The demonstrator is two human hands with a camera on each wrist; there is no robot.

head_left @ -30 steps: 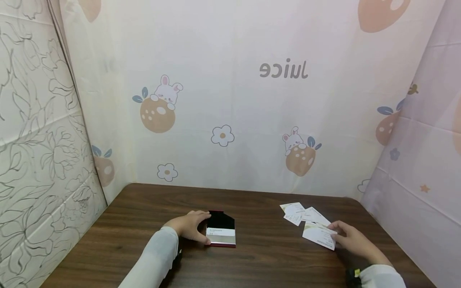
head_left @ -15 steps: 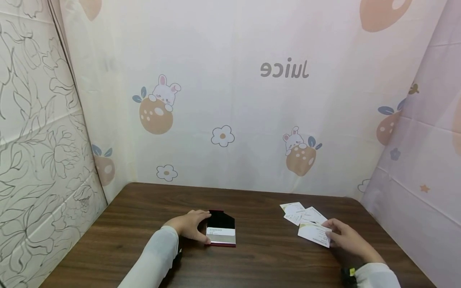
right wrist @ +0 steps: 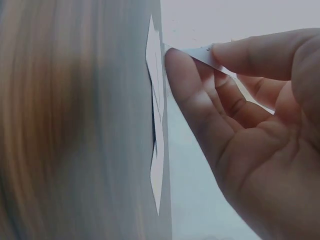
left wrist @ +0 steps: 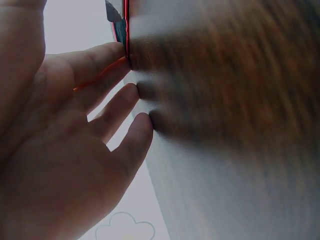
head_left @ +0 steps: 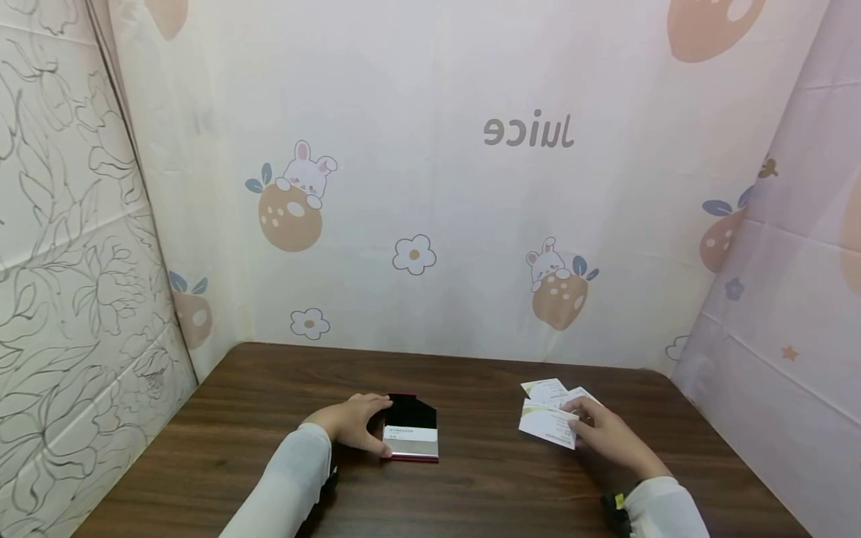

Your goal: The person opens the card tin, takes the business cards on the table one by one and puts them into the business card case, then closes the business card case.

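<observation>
A dark card case with a red edge lies open on the table, a white business card showing in its silver-fronted pocket. My left hand holds the case by its left side, thumb at the near corner and index finger at the far one; the other fingertips rest on the table in the left wrist view. My right hand pinches a white business card with a gold stripe between thumb and fingers. In the right wrist view, this card is above the loose cards lying flat on the table.
Several overlapping business cards lie at the right of the brown wooden table, partly hidden by the held card. A printed curtain stands behind the table's far edge, with more fabric on both sides.
My right hand has lifted its business card and carried it left, so that it now overlaps the loose cards in the head view. The left hand and case have stayed put.
</observation>
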